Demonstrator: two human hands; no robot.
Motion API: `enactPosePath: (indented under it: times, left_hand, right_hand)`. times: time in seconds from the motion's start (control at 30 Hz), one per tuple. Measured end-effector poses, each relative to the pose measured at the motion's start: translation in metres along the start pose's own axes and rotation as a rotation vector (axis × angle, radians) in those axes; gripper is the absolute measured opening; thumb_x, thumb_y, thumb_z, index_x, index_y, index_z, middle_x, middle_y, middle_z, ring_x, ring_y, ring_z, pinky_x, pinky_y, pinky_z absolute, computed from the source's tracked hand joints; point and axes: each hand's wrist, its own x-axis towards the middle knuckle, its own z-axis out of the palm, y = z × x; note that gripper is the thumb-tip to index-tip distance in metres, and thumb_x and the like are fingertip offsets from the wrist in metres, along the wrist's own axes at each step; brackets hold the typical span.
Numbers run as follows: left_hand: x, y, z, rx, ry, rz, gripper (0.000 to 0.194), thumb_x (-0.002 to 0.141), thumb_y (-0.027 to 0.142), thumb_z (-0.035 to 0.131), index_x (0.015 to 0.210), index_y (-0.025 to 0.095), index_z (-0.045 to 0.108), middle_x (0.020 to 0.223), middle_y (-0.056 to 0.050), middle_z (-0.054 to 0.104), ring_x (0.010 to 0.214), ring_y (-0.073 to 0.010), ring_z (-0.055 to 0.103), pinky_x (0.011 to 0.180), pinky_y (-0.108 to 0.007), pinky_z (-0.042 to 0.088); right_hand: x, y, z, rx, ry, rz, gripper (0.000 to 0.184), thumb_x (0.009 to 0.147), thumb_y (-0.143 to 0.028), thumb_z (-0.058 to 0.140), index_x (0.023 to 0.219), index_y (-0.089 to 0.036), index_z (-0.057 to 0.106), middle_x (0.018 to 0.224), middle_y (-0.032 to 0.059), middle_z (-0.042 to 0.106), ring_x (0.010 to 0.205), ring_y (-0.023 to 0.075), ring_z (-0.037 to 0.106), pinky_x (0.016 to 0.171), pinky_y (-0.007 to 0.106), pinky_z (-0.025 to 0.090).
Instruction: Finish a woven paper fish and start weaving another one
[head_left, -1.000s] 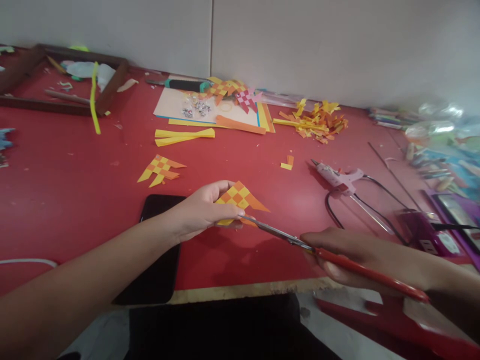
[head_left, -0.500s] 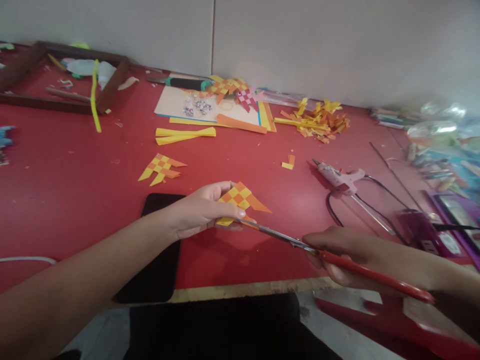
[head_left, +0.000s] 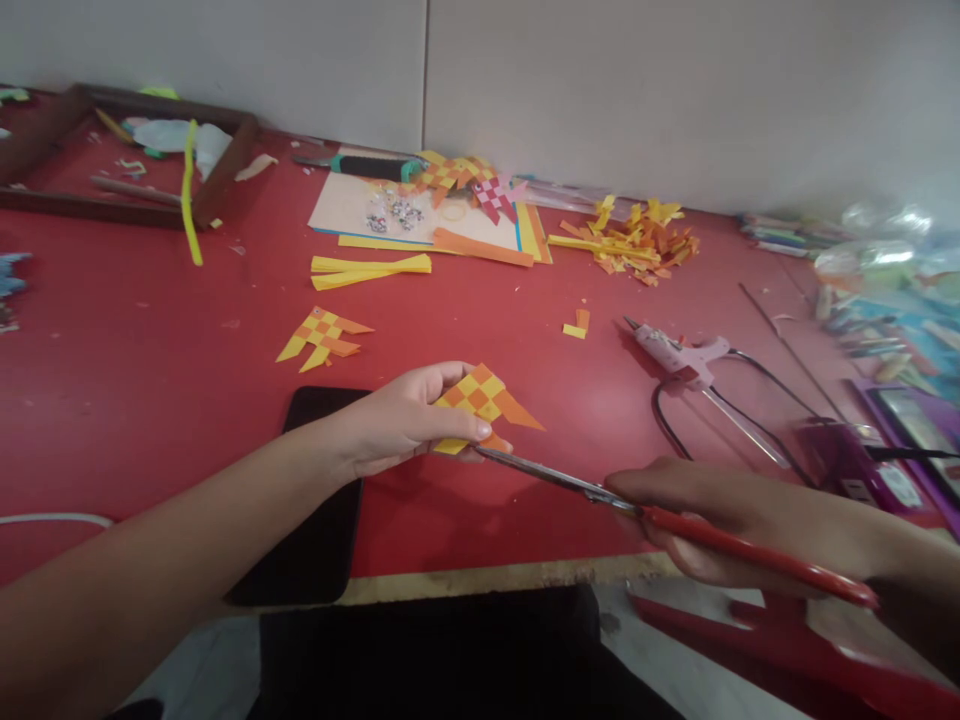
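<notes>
A woven paper fish (head_left: 480,392) in orange and yellow checks is pinched between the thumb and fingers of my left hand (head_left: 409,415). My right hand (head_left: 720,520) is closed round the red handles of a pair of scissors (head_left: 555,478). The blades look shut and point left, their tips at the lower edge of the fish beside my left fingertips. Whether the tips touch the paper I cannot tell. Behind my left hand lies a finished-looking woven fish (head_left: 322,335) with an eye. A black phone-like slab (head_left: 315,530) lies partly under my left forearm.
Yellow paper strips (head_left: 371,268) lie behind the fish. Farther back are paper sheets (head_left: 345,215) with small beads and a heap of orange and yellow scraps (head_left: 645,240). A pink glue gun (head_left: 679,355) with its cord lies right. A brown wooden frame (head_left: 97,207) stands back left.
The scissors' tips have shifted slightly down and left, off the orange strip to below it. My right hand has dropped a little. My left hand and the fish have hardly moved.
</notes>
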Motion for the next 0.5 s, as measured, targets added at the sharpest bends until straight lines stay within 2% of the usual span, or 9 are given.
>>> enactPosePath:
  times: [0.07, 0.17, 0.37, 0.5]
  left_hand:
    - [0.000, 0.000, 0.000, 0.000, -0.009, 0.001, 0.075, 0.073, 0.001, 0.072, 0.140, 0.013, 0.038, 0.086, -0.003, 0.069, 0.074, -0.0196, 0.075, 0.071, -0.030, 0.060]
    - [0.001, -0.001, 0.000, 0.007, -0.022, -0.002, 0.072, 0.073, 0.003, 0.073, 0.137, 0.015, 0.042, 0.090, -0.003, 0.069, 0.078, -0.0206, 0.076, 0.075, -0.034, 0.060]
    - [-0.001, 0.001, 0.001, 0.017, -0.036, -0.019, 0.062, 0.074, 0.001, 0.070, 0.130, 0.013, 0.046, 0.090, -0.003, 0.069, 0.081, -0.0212, 0.076, 0.071, -0.030, 0.061]
    - [-0.001, 0.002, 0.001, 0.011, -0.003, -0.029, 0.072, 0.073, 0.000, 0.071, 0.136, 0.013, 0.040, 0.090, -0.004, 0.069, 0.080, -0.0193, 0.074, 0.072, -0.031, 0.061]
  right_hand:
    - [-0.001, 0.002, 0.000, 0.004, -0.059, 0.070, 0.022, 0.091, -0.041, 0.055, 0.085, -0.021, 0.059, 0.077, 0.0007, 0.060, 0.064, 0.0129, 0.056, 0.056, 0.023, 0.044]
    - [-0.002, 0.002, -0.002, 0.014, -0.071, 0.130, 0.023, 0.092, -0.042, 0.053, 0.087, -0.021, 0.060, 0.081, 0.0021, 0.061, 0.065, 0.0134, 0.056, 0.056, 0.023, 0.044]
    - [-0.004, -0.007, -0.005, 0.013, -0.092, 0.141, 0.022, 0.089, -0.041, 0.053, 0.085, -0.021, 0.060, 0.078, 0.0024, 0.061, 0.064, 0.0141, 0.055, 0.056, 0.024, 0.045]
    - [-0.002, -0.009, -0.005, -0.017, -0.076, 0.104, 0.021, 0.089, -0.040, 0.052, 0.085, -0.021, 0.060, 0.077, 0.0017, 0.061, 0.063, 0.0136, 0.055, 0.055, 0.023, 0.045]
